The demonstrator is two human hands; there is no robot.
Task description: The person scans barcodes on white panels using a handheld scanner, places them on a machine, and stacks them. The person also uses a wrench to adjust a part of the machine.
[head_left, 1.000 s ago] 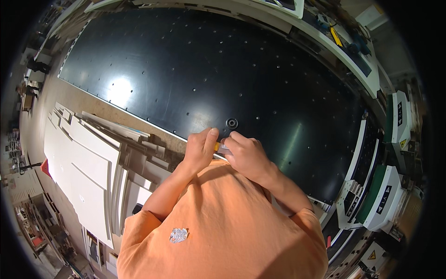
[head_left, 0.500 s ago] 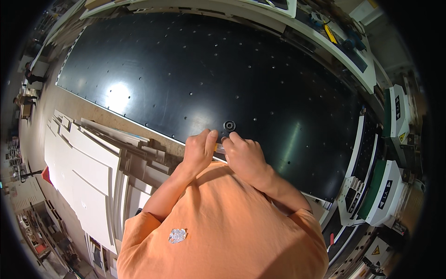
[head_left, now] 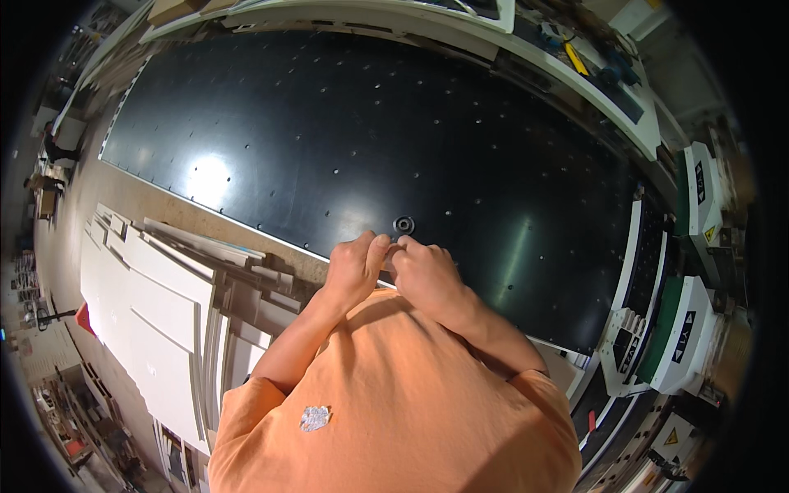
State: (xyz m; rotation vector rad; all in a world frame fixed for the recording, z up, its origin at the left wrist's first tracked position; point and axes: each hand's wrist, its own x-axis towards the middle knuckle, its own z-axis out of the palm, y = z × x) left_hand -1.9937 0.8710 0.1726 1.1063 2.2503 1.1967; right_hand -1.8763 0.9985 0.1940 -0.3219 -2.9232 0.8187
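My left hand (head_left: 353, 269) and my right hand (head_left: 425, 273) meet fingertip to fingertip at the near edge of a large black table (head_left: 345, 123) dotted with small holes. Both hands have their fingers curled, and whatever lies between the fingertips is hidden. A small black ring-shaped part (head_left: 403, 224) lies on the table just beyond my fingertips, apart from them. My orange shirt fills the lower middle of the view.
Stacked white panels (head_left: 156, 312) lie on the floor to my left, below the table's edge. White and green machine units (head_left: 682, 337) stand at the right. A white bench with a yellow tool (head_left: 573, 56) and other tools runs along the far side.
A small yellow piece that showed between my hands a second ago is now covered by my fingers. The hands have stayed at the same spot near the ring.
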